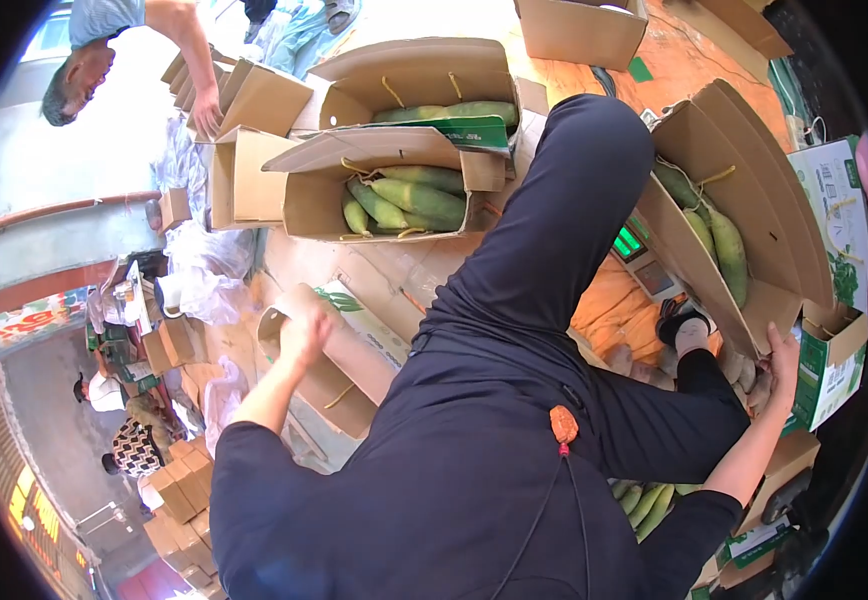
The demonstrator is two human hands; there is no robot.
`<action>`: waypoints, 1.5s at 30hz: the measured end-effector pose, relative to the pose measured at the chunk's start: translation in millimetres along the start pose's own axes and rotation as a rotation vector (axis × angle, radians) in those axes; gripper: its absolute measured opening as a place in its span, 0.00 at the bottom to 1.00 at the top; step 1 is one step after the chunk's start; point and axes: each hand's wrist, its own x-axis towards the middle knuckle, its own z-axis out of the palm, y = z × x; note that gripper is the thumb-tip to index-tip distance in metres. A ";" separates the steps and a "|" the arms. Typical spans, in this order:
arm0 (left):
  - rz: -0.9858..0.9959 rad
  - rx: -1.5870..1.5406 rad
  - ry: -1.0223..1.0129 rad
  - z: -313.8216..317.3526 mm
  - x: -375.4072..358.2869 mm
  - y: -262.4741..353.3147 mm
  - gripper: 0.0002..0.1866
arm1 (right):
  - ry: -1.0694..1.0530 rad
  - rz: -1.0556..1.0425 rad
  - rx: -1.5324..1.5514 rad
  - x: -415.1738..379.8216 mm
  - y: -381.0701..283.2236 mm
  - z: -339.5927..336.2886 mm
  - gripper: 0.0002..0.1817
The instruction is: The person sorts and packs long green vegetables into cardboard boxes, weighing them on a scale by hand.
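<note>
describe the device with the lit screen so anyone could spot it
Find the bent leg in dark trousers and the open carton of vegetables right of it. Between them sits a grey device, set apart from cardboard by its glowing green display.

- Left hand (pixel 306 334) is blurring near an open carton (pixel 339 400).
- Right hand (pixel 782 362) is touching a tilted box (pixel 789 235) holding gourds (pixel 728 255).
- A co-worker (pixel 182 38) is reaching to other boxes (pixel 266 100).

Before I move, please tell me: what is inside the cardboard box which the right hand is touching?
Inside the cardboard box at the right hand lie long green vegetables, with a yellow cord beside them. Its floor and anything deeper are covered.
</note>
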 end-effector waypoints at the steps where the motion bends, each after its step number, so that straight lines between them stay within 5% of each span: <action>1: 0.006 0.003 0.000 -16.9 22.2 13.0 0.16 | -0.022 -0.003 0.001 0.5 -0.1 -0.6 0.21; 3: 0.138 -0.010 0.288 -62.3 100.4 59.9 0.20 | -0.005 -0.012 0.012 -6.9 -4.2 4.3 0.20; 5: 0.320 0.063 0.033 -62.7 145.3 78.9 0.28 | 0.026 -0.022 0.029 -8.2 -5.6 1.5 0.20; 6: 0.429 0.140 -0.093 -47.6 166.7 75.7 0.24 | -0.040 -0.034 0.051 -6.9 -4.0 -0.7 0.20; 8: 0.311 0.219 -0.504 -29.6 198.5 85.3 0.19 | -0.096 -0.036 0.077 -8.2 -1.2 1.1 0.20; 11: 0.295 0.250 -0.588 -26.7 208.5 86.1 0.17 | 0.024 -0.072 0.030 -13.1 -4.1 5.4 0.19; 20: 0.360 0.162 -0.385 -13.3 155.2 49.2 0.19 | 0.092 -0.065 0.095 -20.2 -10.1 12.9 0.17; 31: 0.276 0.423 -0.621 21.5 -4.1 -15.8 0.17 | 0.077 -0.125 0.034 -10.5 -2.3 7.5 0.19; 36: 0.225 0.545 -0.865 46.6 -25.7 -40.5 0.16 | 0.099 -0.165 0.004 -2.5 3.4 7.7 0.17; 40: 0.283 0.467 -1.303 -23.2 31.1 19.7 0.14 | 0.051 -0.130 -0.019 -2.3 1.8 7.4 0.18; 42: -0.400 -0.217 -1.280 -60.8 78.4 41.3 0.11 | 0.077 -0.171 0.017 -14.2 -8.2 9.3 0.18; 45: -0.199 -0.157 -0.906 -81.3 122.2 64.1 0.12 | 0.071 -0.153 -0.018 -19.6 -18.7 4.4 0.20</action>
